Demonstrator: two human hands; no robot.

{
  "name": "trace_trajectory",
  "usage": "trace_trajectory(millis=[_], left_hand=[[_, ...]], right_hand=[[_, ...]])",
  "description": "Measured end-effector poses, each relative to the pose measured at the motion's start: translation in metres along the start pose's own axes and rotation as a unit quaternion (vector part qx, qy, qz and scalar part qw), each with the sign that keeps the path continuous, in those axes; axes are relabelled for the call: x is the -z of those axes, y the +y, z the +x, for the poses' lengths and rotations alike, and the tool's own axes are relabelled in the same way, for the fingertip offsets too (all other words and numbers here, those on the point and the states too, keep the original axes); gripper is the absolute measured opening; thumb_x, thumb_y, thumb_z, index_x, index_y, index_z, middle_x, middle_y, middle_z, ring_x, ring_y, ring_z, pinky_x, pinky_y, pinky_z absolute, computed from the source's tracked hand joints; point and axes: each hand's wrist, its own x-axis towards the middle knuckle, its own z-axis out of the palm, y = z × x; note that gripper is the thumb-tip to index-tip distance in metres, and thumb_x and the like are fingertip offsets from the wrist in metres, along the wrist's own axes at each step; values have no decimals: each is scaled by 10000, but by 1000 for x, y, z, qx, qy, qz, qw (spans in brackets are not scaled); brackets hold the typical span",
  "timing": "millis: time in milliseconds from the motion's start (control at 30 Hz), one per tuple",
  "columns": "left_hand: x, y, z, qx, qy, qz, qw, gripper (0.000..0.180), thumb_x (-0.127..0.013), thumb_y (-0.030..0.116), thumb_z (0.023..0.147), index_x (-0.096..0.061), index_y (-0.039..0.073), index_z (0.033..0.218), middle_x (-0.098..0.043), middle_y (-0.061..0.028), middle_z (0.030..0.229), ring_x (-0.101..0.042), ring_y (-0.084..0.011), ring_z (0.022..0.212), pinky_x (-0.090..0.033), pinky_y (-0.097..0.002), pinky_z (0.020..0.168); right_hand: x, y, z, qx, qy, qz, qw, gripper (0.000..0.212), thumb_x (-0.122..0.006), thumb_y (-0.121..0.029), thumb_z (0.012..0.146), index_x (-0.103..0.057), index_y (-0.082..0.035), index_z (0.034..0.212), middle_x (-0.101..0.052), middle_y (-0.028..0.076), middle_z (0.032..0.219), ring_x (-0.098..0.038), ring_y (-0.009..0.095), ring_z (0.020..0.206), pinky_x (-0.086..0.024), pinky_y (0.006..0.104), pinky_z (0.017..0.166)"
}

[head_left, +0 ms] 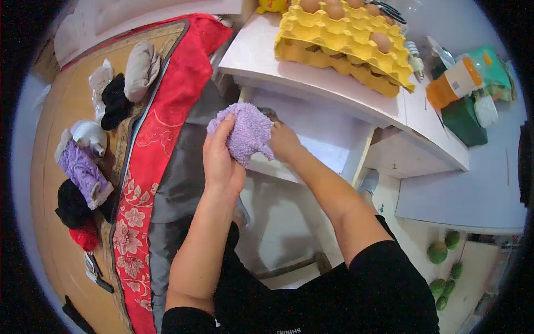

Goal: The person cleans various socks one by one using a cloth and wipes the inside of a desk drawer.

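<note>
The fluffy lilac sock (246, 132) — our left hand (221, 161) clenches it, right hand (283, 142) pinches its cuff beside the white table's (311, 83) corner — we'd best keep it taut.

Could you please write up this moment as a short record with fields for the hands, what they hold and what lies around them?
Left hand: left hand grips a fluffy purple sock
Right hand: right hand at the sock's far side, fingers hidden behind it
Setting: both hands over an open white drawer
On the desk: yellow egg tray with brown eggs, orange bottle
To the left: red floral cloth; rolled sock pairs on a wooden surface
Floor, lower right: green fruits
</note>
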Motion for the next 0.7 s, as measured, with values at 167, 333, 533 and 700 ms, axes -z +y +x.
trace_trajectory(millis=[167, 333, 533, 700], left_hand=[[-10, -5, 0, -8, -6, 3, 1000, 217, -542, 138, 867, -548, 20, 1048, -604, -64, 974, -585, -169, 897, -461, -312, 797], [-10, -1, -7, -4, -31, 16, 999, 240, -530, 151, 872, -526, 9, 1066, -590, -69, 985, -574, -171, 909, -451, -310, 798], [-9, -15, -1, 18, -44, 31, 998, 264, -533, 181, 874, -535, 19, 1083, -592, -83, 1025, -567, -204, 958, -456, -357, 839], [-14, -18, -2, 10, -51, 29, 998, 251, -537, 180, 872, -538, 29, 1072, -596, -78, 1004, -581, -203, 916, -469, -356, 805]], right_hand=[[-24, 33, -54, 41, 95, -104, 989, 569, -537, -103, 731, -411, -8, 1278, -390, 171, 1338, -357, 309, 1238, -320, 369, 1021], [-1, 98, -102, -167, 93, -222, 956, 489, -445, -142, 790, -429, 92, 1220, -413, 243, 1294, -379, 388, 1203, -247, 430, 1052], [-4, 156, -116, -219, 47, -386, 895, 333, -417, -142, 810, -607, 24, 1028, -572, 177, 1084, -495, 322, 1062, -267, 480, 988], [-3, 109, -143, -97, -152, -376, 909, 243, -507, -172, 764, -670, -54, 900, -615, 131, 994, -529, 298, 994, -310, 462, 946]])
